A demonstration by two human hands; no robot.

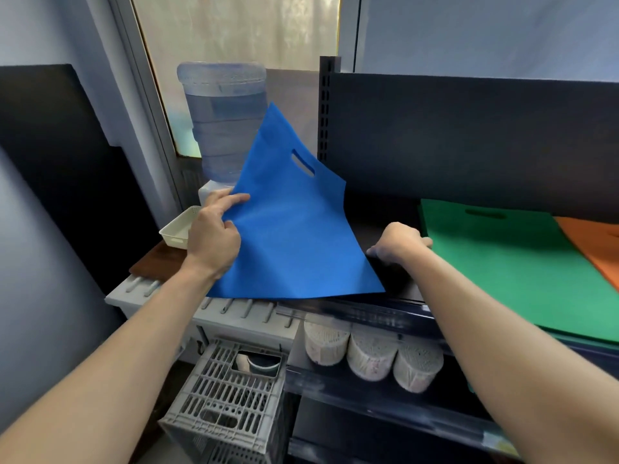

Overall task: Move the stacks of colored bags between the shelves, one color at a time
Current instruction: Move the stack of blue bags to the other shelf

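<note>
Head view: blue bag (pixel 294 229) is held tilted above the shelf (pixel 398 284), left end, its edge pinched in left hand (pixel 214 236) grip, probably to carry it off; right hand (pixel 398 244) grip beside green stack (pixel 502 259) cannot be told.

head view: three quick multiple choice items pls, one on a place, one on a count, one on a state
1. The green bag lies:
A in the crate
B on the shelf next to the orange bag
C on the water bottle

2. White rolls below that shelf:
A one
B three
C five

3. The blue bag is:
A lying flat
B rolled up
C lifted and tilted

Key:
1 B, the green and orange edges meet on the shelf.
2 B, three rolls stand side by side.
3 C, the left hand grips its edge and it slants upward.
</note>
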